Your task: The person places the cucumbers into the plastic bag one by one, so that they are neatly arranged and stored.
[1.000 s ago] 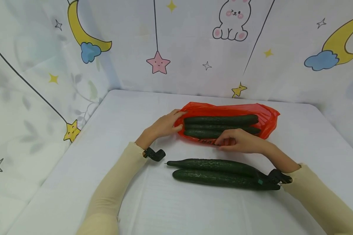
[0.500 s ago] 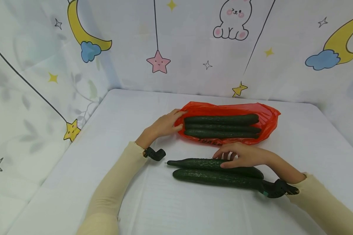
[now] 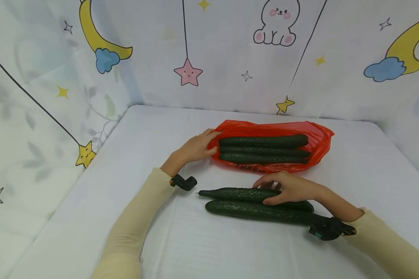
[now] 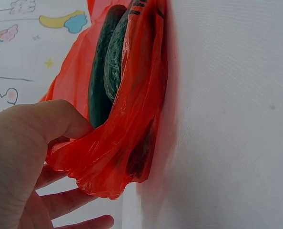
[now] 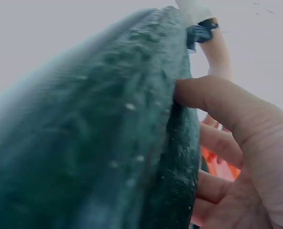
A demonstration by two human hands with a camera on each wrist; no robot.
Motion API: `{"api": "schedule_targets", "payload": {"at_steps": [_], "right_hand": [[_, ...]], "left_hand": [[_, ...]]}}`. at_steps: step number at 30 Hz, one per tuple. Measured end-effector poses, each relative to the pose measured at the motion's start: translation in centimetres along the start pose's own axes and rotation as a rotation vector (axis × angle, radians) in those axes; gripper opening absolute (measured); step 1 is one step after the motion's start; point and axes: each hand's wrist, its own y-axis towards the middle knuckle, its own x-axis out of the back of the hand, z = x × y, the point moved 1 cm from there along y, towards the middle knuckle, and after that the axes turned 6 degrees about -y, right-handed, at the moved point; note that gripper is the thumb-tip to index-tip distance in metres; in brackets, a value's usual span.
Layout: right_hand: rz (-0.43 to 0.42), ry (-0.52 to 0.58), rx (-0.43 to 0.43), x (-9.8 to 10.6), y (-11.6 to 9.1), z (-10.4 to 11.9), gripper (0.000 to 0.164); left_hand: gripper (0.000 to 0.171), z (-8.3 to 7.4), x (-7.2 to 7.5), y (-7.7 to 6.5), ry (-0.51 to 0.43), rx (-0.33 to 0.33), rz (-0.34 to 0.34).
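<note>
Two dark green cucumbers lie side by side on the table. My right hand (image 3: 295,188) grips the rear cucumber (image 3: 230,194) from above, thumb on its near side and fingers over its far side. In the right wrist view the thumb (image 5: 198,93) sits in the groove between it and the front cucumber (image 5: 84,119). Behind them is a red plastic bag (image 3: 265,129), spread open, with three cucumbers (image 3: 262,142) lying in parallel. My left hand (image 3: 193,149) holds the bag's left end. The left wrist view shows its rim (image 4: 91,143) pinched between thumb and fingers.
The table (image 3: 167,240) has a white cover. A printed cloth backdrop (image 3: 223,46) rises behind it and on the left. Black wrist cameras are strapped at both cuffs; the right one (image 3: 329,228) hangs beside the front cucumber's right end.
My right hand has let go of the bag's near edge, come down toward me and closed round the rear loose cucumber. The left hand has stayed at the bag's left end.
</note>
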Motion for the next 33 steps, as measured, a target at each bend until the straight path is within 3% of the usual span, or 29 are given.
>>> {"api": "schedule_targets", "payload": {"at_steps": [20,28,33], "right_hand": [[-0.18,-0.077,0.053,-0.5,-0.7,0.4,0.036],[-0.333,-0.175,0.068,-0.1,-0.7,0.6,0.043],[-0.383,-0.168,0.071,0.5,-0.6,0.9,0.044]], "left_hand": [[0.058,-0.1,0.0,-0.1,0.0,-0.01,-0.004],[0.058,0.1,-0.1,0.0,0.017,-0.009,-0.002],[0.058,0.0,0.0,0.1,0.008,-0.004,-0.003]]}}
